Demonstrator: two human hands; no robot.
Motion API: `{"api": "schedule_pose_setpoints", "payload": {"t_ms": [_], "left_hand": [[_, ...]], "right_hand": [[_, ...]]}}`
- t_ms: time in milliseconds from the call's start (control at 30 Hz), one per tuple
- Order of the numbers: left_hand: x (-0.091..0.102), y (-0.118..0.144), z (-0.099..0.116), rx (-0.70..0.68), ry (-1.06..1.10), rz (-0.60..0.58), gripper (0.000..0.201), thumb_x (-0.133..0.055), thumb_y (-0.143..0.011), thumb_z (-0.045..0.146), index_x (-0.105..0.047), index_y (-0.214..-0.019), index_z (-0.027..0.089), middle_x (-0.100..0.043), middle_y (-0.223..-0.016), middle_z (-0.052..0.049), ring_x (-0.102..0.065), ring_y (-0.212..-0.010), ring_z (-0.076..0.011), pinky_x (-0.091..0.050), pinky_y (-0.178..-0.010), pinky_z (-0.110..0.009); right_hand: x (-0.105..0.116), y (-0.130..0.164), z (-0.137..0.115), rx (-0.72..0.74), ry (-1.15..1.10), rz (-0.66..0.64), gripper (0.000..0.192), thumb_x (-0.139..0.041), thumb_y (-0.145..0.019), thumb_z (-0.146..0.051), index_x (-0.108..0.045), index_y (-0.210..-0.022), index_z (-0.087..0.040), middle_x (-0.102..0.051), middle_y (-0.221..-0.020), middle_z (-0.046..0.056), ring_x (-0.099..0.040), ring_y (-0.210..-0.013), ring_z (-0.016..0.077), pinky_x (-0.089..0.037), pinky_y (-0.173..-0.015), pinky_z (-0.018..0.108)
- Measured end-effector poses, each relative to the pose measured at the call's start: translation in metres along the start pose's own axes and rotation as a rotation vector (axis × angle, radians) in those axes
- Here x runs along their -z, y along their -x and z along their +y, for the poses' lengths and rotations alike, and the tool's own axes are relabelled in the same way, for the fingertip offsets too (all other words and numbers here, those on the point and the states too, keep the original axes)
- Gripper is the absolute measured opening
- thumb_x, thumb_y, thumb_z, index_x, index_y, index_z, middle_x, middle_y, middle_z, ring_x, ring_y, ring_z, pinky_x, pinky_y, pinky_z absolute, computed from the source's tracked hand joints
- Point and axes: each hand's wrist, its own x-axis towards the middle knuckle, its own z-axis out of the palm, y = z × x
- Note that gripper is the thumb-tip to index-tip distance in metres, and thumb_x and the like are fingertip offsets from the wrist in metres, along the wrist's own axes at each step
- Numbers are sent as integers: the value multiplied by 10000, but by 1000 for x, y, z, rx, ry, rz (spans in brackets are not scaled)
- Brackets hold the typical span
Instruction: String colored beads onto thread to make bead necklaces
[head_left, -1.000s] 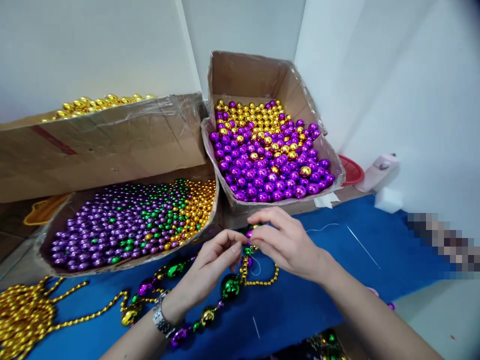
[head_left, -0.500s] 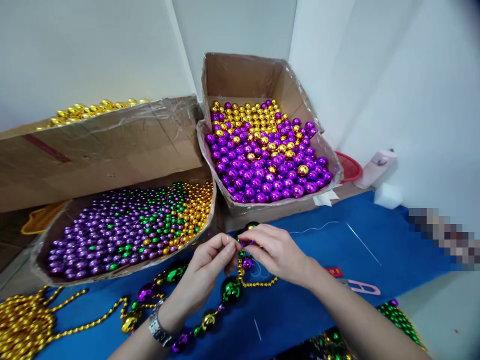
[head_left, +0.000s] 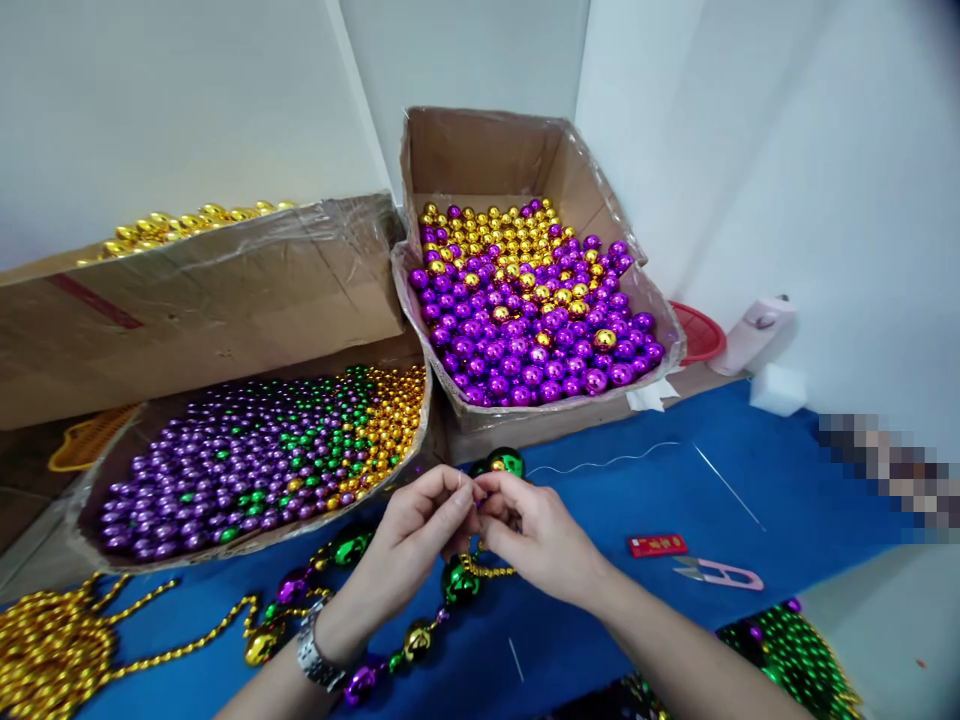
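Note:
My left hand [head_left: 424, 515], with a metal watch [head_left: 316, 648] at its wrist, is closed in a pinch; a short bit of pale thread [head_left: 460, 481] shows at the thumb and forefinger. Fingertip to fingertip with it, my right hand [head_left: 544, 535] has its fingers curled together, and what lies in them is hidden. Under the hands hangs a strand of small gold beads [head_left: 491, 572]. Close by is a large green bead [head_left: 460, 582], part of a garland of gold, purple and green beads [head_left: 418, 638] lying on the blue cloth [head_left: 600, 640].
Cardboard boxes of purple and gold balls [head_left: 555, 340] and small mixed beads [head_left: 225, 470] stand behind. Right of my hands lie a long needle [head_left: 729, 487] with wavy thread, a red packet [head_left: 657, 545] and pink thread snips [head_left: 724, 574]. Gold bead strands [head_left: 52, 650] are heaped left.
My right hand has drawn in and turned, its fingers now curled against the left fingertips. The gold strand has shifted left with it, and the red packet is uncovered.

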Motion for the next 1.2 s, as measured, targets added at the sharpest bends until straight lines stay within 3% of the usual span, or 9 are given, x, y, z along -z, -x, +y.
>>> {"api": "schedule_pose_setpoints", "payload": {"t_ms": [100,233,400,533,900,967,1067,1133,1200], "left_hand": [[2,2,2,-2,-70,-1,228,-482,-892,359,-543,-817,153,-537,-667,1,-455,-551,-89,-362,-497,-197],[5,6,4,4,-154,-9,229,-482,-892,360,-543,-816,153,-547,-681,4,-484,-541,-86,-378,-493,-196],[6,11,4,2,-61,15,233,-461,-904,358,-509,-804,153,-543,-666,7,-512,-538,-94,-395,-473,-198],[7,11,3,-16,6,60,210,-462,-908,341,-504,-823,154,-560,-685,-1,-527,-572,-97,-409,-482,-191],[3,9,9,-169,-266,116,178,-498,-888,305,-581,-861,150,-595,-690,-3,-531,-582,-106,-440,-536,-205],[3,9,9,-226,-361,152,169,-495,-888,290,-592,-865,154,-603,-723,-15,-540,-623,-118,-437,-566,-215],[8,9,7,-336,-524,249,133,-514,-874,266,-591,-845,162,-590,-806,-33,-531,-722,-139,-421,-663,-241],[11,10,4,-288,-523,273,149,-525,-867,277,-568,-782,163,-550,-758,-23,-494,-700,-135,-395,-648,-242],[12,10,1,-134,-303,210,206,-508,-876,309,-530,-732,163,-515,-700,-12,-449,-626,-119,-360,-557,-226]], "right_hand": [[-5,-5,0,62,61,14,117,-481,-822,-99,-552,-834,-191,-579,-666,-58,-527,-584,73,-375,-548,163],[-11,-10,2,106,102,40,162,-484,-820,-79,-509,-704,-189,-534,-607,-70,-502,-564,68,-344,-550,166],[-15,-11,2,123,161,120,140,-487,-855,-107,-535,-760,-197,-556,-661,-50,-510,-611,84,-344,-595,188],[-4,-6,-3,135,210,150,75,-538,-869,-203,-583,-809,-204,-564,-710,-33,-516,-662,97,-349,-607,196],[33,5,-28,195,468,47,170,-487,-918,-269,-578,-792,-199,-553,-779,-9,-523,-741,115,-359,-678,250],[33,4,-27,152,319,46,163,-498,-912,-271,-551,-777,-196,-545,-755,-16,-510,-700,106,-361,-643,245],[27,4,-16,36,-210,84,136,-499,-911,-307,-537,-837,-200,-594,-919,17,-544,-795,128,-405,-638,242],[20,4,-7,-1,-656,123,121,-478,-921,-310,-518,-876,-205,-591,-1068,49,-543,-971,171,-444,-691,267],[14,4,1,-4,-1012,158,114,-464,-927,-302,-494,-868,-210,-611,-982,36,-543,-1013,188,-459,-702,280]]}}
